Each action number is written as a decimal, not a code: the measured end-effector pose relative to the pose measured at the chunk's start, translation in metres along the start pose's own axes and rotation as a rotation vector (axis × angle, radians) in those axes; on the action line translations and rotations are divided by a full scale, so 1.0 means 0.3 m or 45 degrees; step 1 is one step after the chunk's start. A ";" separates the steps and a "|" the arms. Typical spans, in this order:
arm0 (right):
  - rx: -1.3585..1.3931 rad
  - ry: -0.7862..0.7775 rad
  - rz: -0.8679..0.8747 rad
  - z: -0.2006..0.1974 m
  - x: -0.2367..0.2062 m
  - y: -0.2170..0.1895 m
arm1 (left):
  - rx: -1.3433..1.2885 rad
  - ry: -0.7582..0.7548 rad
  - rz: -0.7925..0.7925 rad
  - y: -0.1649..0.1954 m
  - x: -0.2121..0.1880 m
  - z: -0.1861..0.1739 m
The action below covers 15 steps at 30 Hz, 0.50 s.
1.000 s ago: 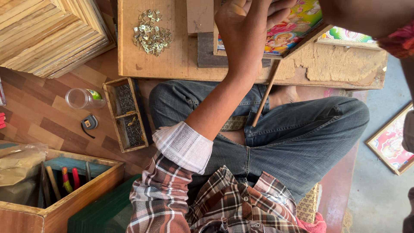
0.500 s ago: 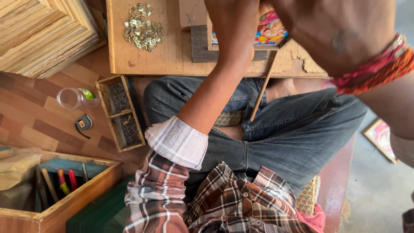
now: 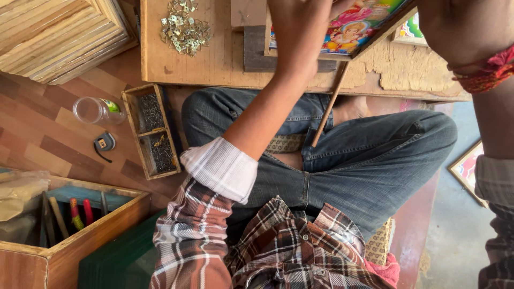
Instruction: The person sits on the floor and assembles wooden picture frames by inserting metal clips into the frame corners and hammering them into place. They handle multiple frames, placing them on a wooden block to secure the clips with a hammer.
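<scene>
Across the low wooden bench (image 3: 214, 59), a framed colourful picture (image 3: 353, 29) is held tilted, its lower edge resting on a dark wooden block (image 3: 254, 51). The left hand (image 3: 297, 27) is laid over the near left part of the frame, fingers closed down onto it; how tightly it is gripped cannot be told, since the fingertips are cut off by the top edge. The right hand (image 3: 450, 32) is seen only as a wrist and the back of the hand, with a red thread band (image 3: 487, 69) around the wrist; whether it is spread or closed cannot be told.

A heap of small brass hangers (image 3: 184, 27) is spread on the bench well to the left of the frame. A thin wooden stick (image 3: 327, 107) is leaned from the bench edge down to the lap in blue jeans (image 3: 369, 155). On the floor left of the knee, a narrow two-compartment wooden tray of small nails (image 3: 151, 131) is set, with a clear plastic jar (image 3: 96, 111) lying on its side and a small tape measure (image 3: 104, 143) just beside it. A stack of wooden frames (image 3: 59, 37) is piled at the upper left, and an open wooden toolbox (image 3: 69, 225) is placed at the lower left.
</scene>
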State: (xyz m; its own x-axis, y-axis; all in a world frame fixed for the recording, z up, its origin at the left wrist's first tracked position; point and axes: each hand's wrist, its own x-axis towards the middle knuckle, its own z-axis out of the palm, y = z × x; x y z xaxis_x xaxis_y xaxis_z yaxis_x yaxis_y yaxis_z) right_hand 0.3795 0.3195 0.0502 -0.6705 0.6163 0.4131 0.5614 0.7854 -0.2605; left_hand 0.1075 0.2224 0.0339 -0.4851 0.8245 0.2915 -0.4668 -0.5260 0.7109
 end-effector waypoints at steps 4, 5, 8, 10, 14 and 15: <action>0.023 0.086 0.034 0.034 0.003 0.015 | 0.260 0.003 -0.045 0.069 -0.063 -0.200; 0.027 0.098 0.042 0.041 0.005 0.018 | 0.416 0.053 0.017 0.082 -0.070 -0.285; 0.042 0.119 0.056 0.053 0.008 0.021 | 0.808 0.271 0.096 0.130 -0.102 -0.601; 0.053 0.130 0.059 0.056 0.012 0.018 | 0.939 0.394 0.190 0.192 -0.150 -0.826; 0.063 0.131 0.073 0.046 0.027 0.004 | 1.808 0.446 0.233 0.324 -0.257 -1.157; 0.064 0.124 0.072 0.042 0.030 0.000 | 1.999 0.427 -0.049 0.349 -0.296 -1.205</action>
State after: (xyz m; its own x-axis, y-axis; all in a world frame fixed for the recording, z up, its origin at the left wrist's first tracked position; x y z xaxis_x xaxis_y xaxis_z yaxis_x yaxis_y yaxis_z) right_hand 0.3675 0.3258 0.0428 -0.5867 0.6530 0.4789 0.5703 0.7531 -0.3280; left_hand -0.1657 0.0187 -0.1488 -0.7224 0.6398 0.2621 0.6000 0.3917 0.6975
